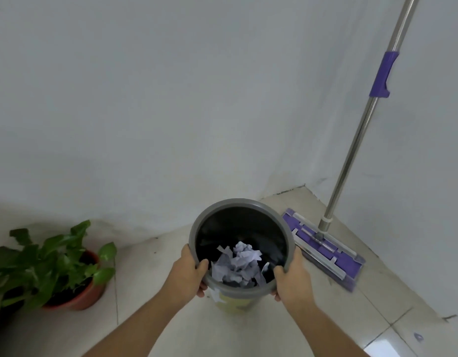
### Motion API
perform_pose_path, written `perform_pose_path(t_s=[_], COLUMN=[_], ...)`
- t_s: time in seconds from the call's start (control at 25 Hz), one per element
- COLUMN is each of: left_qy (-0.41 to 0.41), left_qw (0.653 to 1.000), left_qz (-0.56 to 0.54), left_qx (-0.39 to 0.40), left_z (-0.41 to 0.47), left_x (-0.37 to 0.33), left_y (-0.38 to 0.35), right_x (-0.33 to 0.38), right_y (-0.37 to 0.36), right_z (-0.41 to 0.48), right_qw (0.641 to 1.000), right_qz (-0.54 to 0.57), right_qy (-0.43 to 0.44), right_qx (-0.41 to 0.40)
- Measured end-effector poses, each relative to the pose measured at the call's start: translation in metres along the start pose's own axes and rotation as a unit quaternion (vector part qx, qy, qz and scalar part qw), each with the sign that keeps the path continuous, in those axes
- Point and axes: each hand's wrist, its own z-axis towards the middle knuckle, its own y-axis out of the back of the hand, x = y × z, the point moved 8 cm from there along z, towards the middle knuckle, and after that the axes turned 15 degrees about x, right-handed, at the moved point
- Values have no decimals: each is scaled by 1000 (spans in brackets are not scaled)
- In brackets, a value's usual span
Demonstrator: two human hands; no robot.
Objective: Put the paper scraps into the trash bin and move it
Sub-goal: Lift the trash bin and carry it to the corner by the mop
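A round trash bin (pixel 234 204) with a grey rim and a black liner sits low in the middle of the view, close to the white wall. Crumpled pale paper scraps (pixel 238 265) lie piled inside it. My left hand (pixel 188 273) grips the rim on its left side, thumb hooked over the inner edge. My right hand (pixel 292 275) grips the rim on the right side the same way. The bin's lower body is yellowish and mostly hidden under the rim. Whether the bin rests on the floor or is lifted I cannot tell.
A green plant in a terracotta pot (pixel 78 296) stands on the floor to the left. A flat mop with a purple head (pixel 328 249) and a metal handle (pixel 362 130) leans in the room's corner to the right. Pale floor tiles (pixel 364 318) surround the bin.
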Motion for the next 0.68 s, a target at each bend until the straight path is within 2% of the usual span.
perform_pose_path(t_s=[0.24,0.68], left_qy=[12,5], left_qw=[1000,1000], left_qz=[0,17], left_qx=[5,16], left_z=[29,38], left_x=[53,58], left_y=[-27,-36], right_x=[-38,-58], right_y=[-30,-42], right_z=[26,35], right_qw=[1000,999], right_qz=[-11,-11], right_qy=[1,-34], right_qx=[-3,20])
